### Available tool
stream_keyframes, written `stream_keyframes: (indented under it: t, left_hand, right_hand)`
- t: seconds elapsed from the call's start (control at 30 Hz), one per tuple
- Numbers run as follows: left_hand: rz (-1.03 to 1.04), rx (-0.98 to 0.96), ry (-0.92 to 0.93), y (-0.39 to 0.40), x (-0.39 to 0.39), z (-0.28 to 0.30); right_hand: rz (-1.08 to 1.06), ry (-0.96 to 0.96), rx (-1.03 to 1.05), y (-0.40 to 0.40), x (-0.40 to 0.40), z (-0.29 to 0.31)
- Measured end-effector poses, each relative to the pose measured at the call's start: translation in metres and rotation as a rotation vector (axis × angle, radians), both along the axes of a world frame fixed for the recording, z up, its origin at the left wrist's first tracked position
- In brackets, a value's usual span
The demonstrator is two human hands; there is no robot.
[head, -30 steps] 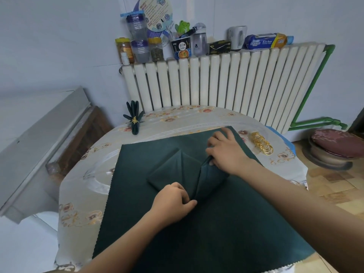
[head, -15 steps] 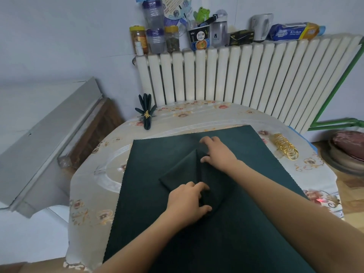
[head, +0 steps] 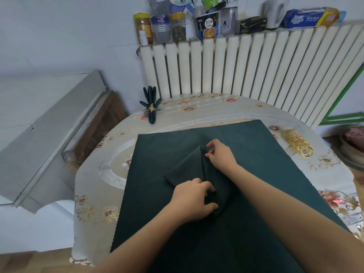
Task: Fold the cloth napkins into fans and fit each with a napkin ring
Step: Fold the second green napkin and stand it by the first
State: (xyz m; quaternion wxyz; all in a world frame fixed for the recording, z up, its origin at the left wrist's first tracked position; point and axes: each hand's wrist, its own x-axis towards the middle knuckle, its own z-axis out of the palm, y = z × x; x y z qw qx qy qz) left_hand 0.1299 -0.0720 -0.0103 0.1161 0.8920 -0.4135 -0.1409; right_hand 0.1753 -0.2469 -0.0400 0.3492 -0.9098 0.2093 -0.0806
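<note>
The dark green cloth napkin (head: 187,170), folded to a pointed shape, lies mid-desk on a larger dark green cloth (head: 256,213). Its long axis runs from near edge to far point, directly away from the person. The left hand (head: 194,200) grips the near end, fingers curled into the fold. The right hand (head: 220,155) pinches the crease near the far tip. The gold metal napkin rings (head: 299,142) lie right of the cloth, nearer the right hand. One finished, ringed green fan napkin (head: 150,107) stands at the far left of the floral-covered desk (head: 94,203). Judgement: pleating proceeds along that axis.
</note>
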Motion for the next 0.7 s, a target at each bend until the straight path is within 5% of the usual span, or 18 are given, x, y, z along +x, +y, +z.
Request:
stream_keyframes:
  t: [0.27, 0.43, 0.7]
  left_hand:
    - [-0.071, -0.042, 0.039, 0.008, 0.019, -0.002]
    - [-0.099, -0.067, 0.119, 0.004, 0.033, 0.000]
    - [-0.188, 0.014, 0.014, -0.001, 0.029, 0.005]
  right_hand:
    - [0.013, -0.237, -0.207, 0.014, -0.054, 0.011]
    - [0.259, -0.204, -0.210, 0.054, -0.135, 0.006]
    - [0.477, -0.249, -0.694, 0.059, -0.149, 0.001]
